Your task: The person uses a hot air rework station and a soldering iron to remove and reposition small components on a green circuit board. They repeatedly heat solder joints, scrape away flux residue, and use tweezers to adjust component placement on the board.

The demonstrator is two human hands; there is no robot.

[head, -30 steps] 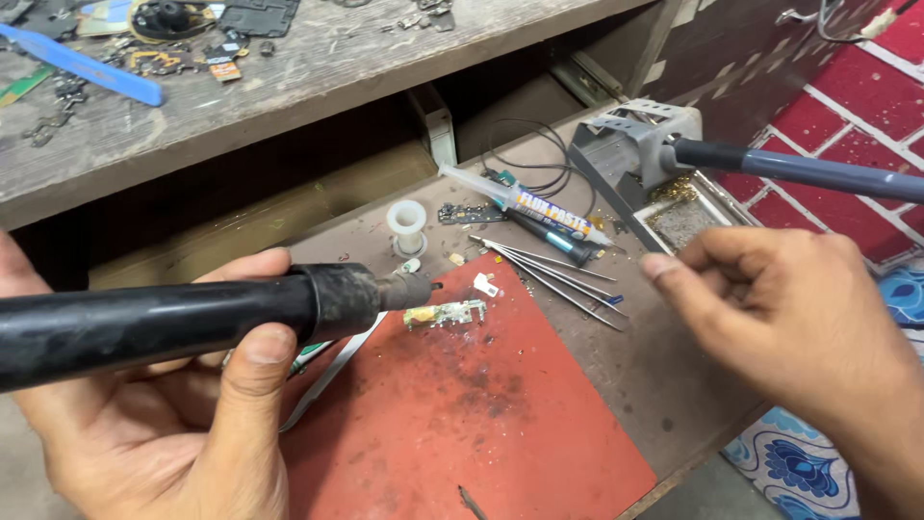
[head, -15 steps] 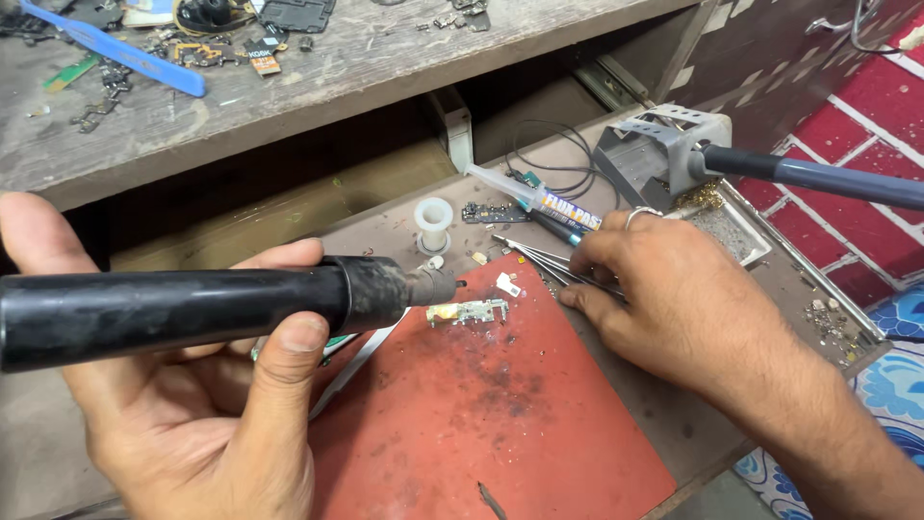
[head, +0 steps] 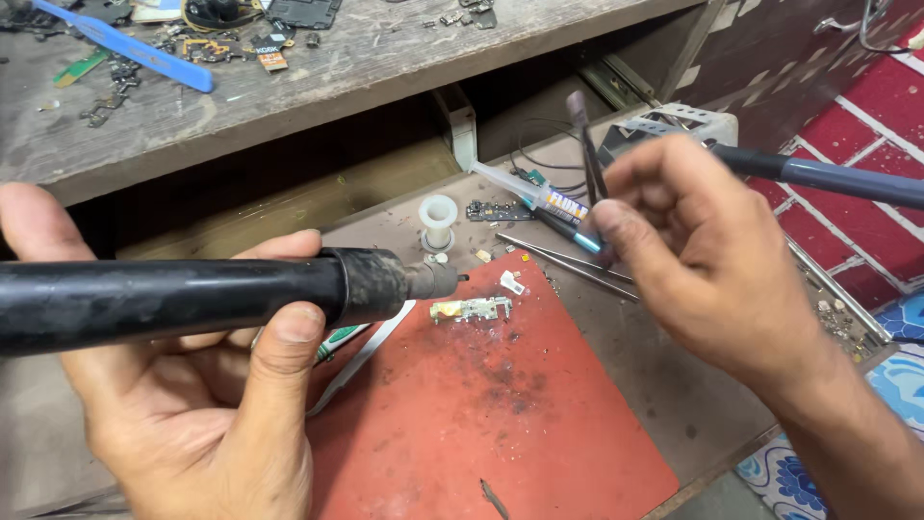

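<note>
We are holding a black hot-air handle (head: 183, 299) in our left hand (head: 183, 404), fingers and thumb closing round its barrel, its metal nozzle (head: 433, 280) pointing level toward a small circuit board piece (head: 470, 309) lying on the red mat (head: 491, 414). Our right hand (head: 703, 260) is pinching a pair of tweezers (head: 583, 144) upright, raised above the counter (head: 664, 385), thumb and fingers gripping them tight.

Things are crowding the far edge of the mat: a white spool (head: 438, 221) is standing just behind the nozzle, a flux syringe (head: 525, 193) is lying slantwise beside it, and spare tweezers (head: 558, 260) are resting between the syringe and the mat. A soldering iron with a blue handle (head: 828, 176) is sitting in its metal stand (head: 674, 123) at the right, behind our raised hand. On the upper shelf (head: 385, 58) a blue plastic tool (head: 135, 53) is lying among loose parts.

Between nozzle and board piece nothing is standing in the way. The near half of the mat is offering open room, bar scorch marks and one small dark scrap (head: 496, 499) near the front edge. The counter is ending just right of the mat, above patterned floor tiles (head: 900, 385).
</note>
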